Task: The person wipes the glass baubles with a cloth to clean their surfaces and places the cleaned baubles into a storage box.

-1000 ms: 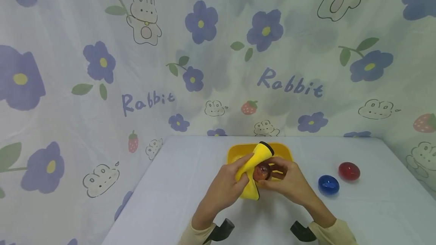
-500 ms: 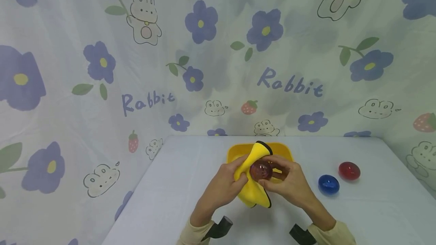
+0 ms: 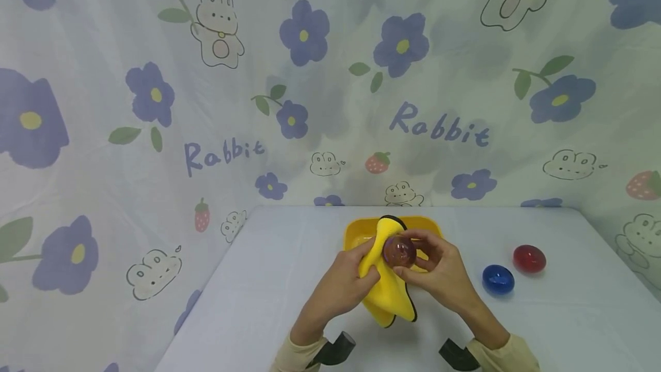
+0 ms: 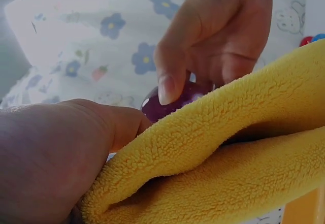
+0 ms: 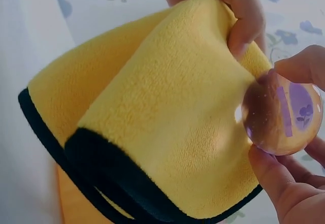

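Head view, left hand [image 3: 338,289] gripping black-edged yellow fleece cloth [image 3: 388,294], right hand [image 3: 441,274] pinching translucent purple ball [image 3: 399,251] above yellow tray's [image 3: 356,228] near rim, bare white table [image 3: 268,280] leftward, glossy blue oval [image 3: 498,279] rightward.

yellow cloth [image 3: 388,294] — black-edged, purple egg [image 3: 399,251]

- The yellow fleece cloth with black edging [image 5: 167,132] is seen as soft, fuzzy and matt.
- The clear purplish ball [image 5: 283,113] looks glossy, smooth, like plastic or glass.
- The blue egg-shaped piece [image 3: 498,279] and red egg-shaped piece [image 3: 529,259] appear shiny.
- The yellow plastic tray [image 3: 356,229] is smooth.
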A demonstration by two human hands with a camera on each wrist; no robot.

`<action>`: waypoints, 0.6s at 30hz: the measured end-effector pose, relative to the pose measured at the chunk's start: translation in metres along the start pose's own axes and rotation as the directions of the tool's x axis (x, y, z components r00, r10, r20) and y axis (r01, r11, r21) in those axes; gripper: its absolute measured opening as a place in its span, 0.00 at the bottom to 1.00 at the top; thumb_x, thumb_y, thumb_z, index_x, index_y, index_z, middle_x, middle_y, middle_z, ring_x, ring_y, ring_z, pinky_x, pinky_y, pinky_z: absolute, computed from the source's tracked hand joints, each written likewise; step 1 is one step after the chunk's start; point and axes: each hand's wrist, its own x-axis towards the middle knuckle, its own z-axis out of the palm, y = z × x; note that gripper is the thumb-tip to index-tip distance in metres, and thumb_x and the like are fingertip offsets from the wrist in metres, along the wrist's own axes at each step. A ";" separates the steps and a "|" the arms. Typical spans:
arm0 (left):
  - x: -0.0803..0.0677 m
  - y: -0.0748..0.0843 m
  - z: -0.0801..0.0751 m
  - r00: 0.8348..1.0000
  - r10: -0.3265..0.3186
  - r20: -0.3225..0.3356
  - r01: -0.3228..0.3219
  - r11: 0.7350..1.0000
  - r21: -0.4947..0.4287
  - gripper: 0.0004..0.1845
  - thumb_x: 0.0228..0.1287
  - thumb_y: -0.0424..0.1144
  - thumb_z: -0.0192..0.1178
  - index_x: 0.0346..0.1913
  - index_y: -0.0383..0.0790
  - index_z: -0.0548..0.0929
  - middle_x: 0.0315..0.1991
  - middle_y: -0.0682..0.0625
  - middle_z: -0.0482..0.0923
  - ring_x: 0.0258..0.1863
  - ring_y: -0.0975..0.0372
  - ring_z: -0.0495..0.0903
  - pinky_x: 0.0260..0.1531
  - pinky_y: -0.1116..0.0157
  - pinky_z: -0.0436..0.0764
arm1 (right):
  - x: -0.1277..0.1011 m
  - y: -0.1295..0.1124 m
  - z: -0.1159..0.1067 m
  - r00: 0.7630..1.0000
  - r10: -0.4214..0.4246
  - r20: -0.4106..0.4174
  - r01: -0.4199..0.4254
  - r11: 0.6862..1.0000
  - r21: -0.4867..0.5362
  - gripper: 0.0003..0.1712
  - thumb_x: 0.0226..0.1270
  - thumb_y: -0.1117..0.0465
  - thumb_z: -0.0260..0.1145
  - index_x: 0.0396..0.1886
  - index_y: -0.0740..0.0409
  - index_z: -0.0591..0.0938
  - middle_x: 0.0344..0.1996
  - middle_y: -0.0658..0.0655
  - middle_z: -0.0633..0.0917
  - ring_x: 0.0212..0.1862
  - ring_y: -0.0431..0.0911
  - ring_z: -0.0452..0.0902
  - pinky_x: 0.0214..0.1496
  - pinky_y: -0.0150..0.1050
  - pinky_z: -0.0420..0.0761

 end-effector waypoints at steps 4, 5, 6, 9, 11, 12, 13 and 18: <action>0.000 0.000 0.000 1.000 0.012 -0.003 -0.012 1.000 0.008 0.32 0.67 0.34 0.54 0.76 0.42 0.71 0.35 0.51 0.78 0.23 0.68 0.75 0.25 0.71 0.80 | 0.000 -0.001 0.000 1.000 0.001 -0.015 -0.002 1.000 -0.010 0.33 0.53 0.70 0.79 0.61 0.61 0.79 0.57 0.57 0.80 0.54 0.39 0.82 0.54 0.30 0.85; 0.000 0.000 0.000 1.000 0.014 -0.004 -0.014 1.000 0.013 0.32 0.67 0.34 0.54 0.76 0.41 0.71 0.34 0.51 0.77 0.23 0.68 0.74 0.24 0.72 0.80 | 0.000 -0.001 0.000 1.000 0.003 -0.022 -0.003 1.000 -0.017 0.34 0.53 0.70 0.79 0.61 0.62 0.79 0.57 0.59 0.80 0.54 0.39 0.81 0.54 0.29 0.85; -0.001 0.001 0.000 1.000 0.016 -0.005 -0.016 1.000 0.016 0.32 0.67 0.33 0.54 0.75 0.41 0.71 0.34 0.51 0.77 0.22 0.68 0.74 0.24 0.72 0.79 | 0.001 -0.001 0.000 1.000 0.003 -0.027 -0.004 1.000 -0.018 0.35 0.53 0.70 0.79 0.62 0.62 0.78 0.58 0.60 0.80 0.54 0.38 0.81 0.54 0.29 0.84; -0.001 0.002 0.000 1.000 0.016 -0.010 -0.016 1.000 0.022 0.32 0.66 0.33 0.54 0.75 0.41 0.71 0.32 0.51 0.75 0.22 0.68 0.73 0.23 0.72 0.78 | 0.001 0.000 -0.001 0.999 -0.001 -0.036 0.000 0.999 -0.046 0.37 0.54 0.70 0.79 0.65 0.64 0.78 0.59 0.64 0.80 0.55 0.35 0.81 0.55 0.28 0.84; -0.002 0.003 0.000 1.000 0.014 -0.014 -0.013 1.000 0.021 0.33 0.66 0.33 0.54 0.76 0.40 0.70 0.33 0.51 0.75 0.22 0.68 0.73 0.24 0.72 0.79 | 0.001 0.001 -0.002 0.999 -0.009 -0.037 0.007 0.997 -0.072 0.37 0.54 0.69 0.79 0.66 0.63 0.79 0.60 0.64 0.81 0.55 0.34 0.81 0.56 0.30 0.84; -0.002 0.003 0.000 1.000 0.014 -0.018 -0.013 1.000 0.019 0.33 0.66 0.33 0.54 0.76 0.41 0.70 0.34 0.51 0.76 0.22 0.68 0.73 0.24 0.72 0.79 | 0.001 0.001 -0.003 0.999 -0.012 -0.038 0.008 0.996 -0.090 0.37 0.54 0.68 0.80 0.66 0.62 0.79 0.60 0.63 0.82 0.56 0.33 0.81 0.56 0.31 0.84; -0.003 0.003 0.000 1.000 0.013 -0.023 -0.013 1.000 0.019 0.33 0.66 0.33 0.54 0.76 0.40 0.70 0.34 0.50 0.76 0.23 0.68 0.73 0.25 0.72 0.79 | 0.001 0.001 -0.004 0.999 -0.014 -0.039 0.009 0.994 -0.112 0.36 0.55 0.66 0.80 0.65 0.60 0.80 0.60 0.61 0.82 0.56 0.33 0.81 0.56 0.32 0.85; -0.004 0.004 -0.001 0.998 0.013 -0.054 -0.011 0.999 0.033 0.33 0.66 0.33 0.56 0.76 0.39 0.71 0.38 0.49 0.80 0.25 0.68 0.75 0.27 0.72 0.80 | 0.003 0.003 -0.008 0.999 0.002 -0.039 -0.010 0.980 -0.198 0.32 0.56 0.61 0.81 0.63 0.55 0.83 0.58 0.55 0.85 0.53 0.33 0.82 0.55 0.31 0.85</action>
